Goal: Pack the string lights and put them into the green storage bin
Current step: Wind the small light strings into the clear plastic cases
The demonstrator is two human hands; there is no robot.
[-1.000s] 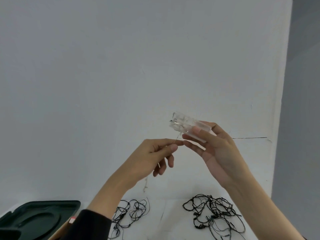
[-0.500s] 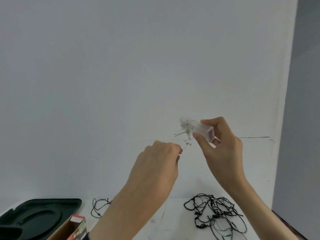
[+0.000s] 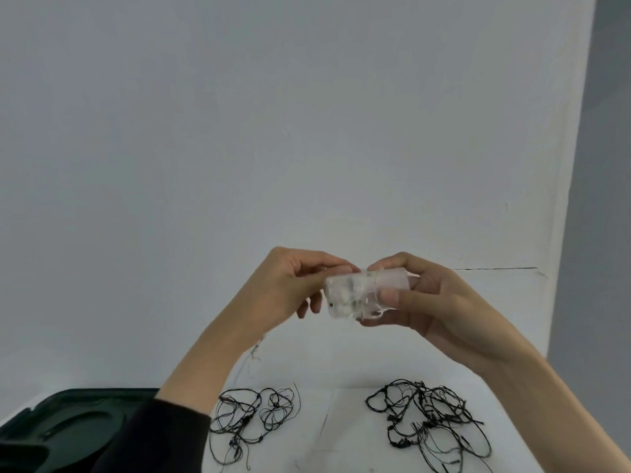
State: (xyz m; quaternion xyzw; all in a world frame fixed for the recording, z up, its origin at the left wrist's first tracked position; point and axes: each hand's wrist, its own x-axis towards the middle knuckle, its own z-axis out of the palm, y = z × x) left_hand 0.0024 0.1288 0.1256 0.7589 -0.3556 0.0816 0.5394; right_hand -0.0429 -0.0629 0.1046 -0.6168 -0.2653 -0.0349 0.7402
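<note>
Nearest the camera, a dark sleeve (image 3: pixel 153 435) covers the left forearm at the bottom edge, and beside it at the lower left lies the green storage bin (image 3: pixel 65 428), its moulded dark surface only partly in frame. On the white table (image 3: pixel 324 445) past the sleeve rest two loose tangles of black string lights — a smaller tangle (image 3: pixel 254 421) just right of the left arm and a larger tangle (image 3: pixel 426 418) under the right forearm, the two well apart from each other and both outside the bin. Higher up, both hands meet in the air over the table. The right hand (image 3: pixel 440 302) is curled around a clear plastic case (image 3: pixel 362 291) (its contents are too blurred to make out), thumb pressed on the near face and fingers behind. The left hand (image 3: pixel 293 285) is closed in a pinch at the case's left end, where a fine pale wire is wound around it; a thin strand (image 3: pixel 252 353) hangs below the left wrist toward the table. Behind everything stands a plain white wall (image 3: pixel 273 114).
</note>
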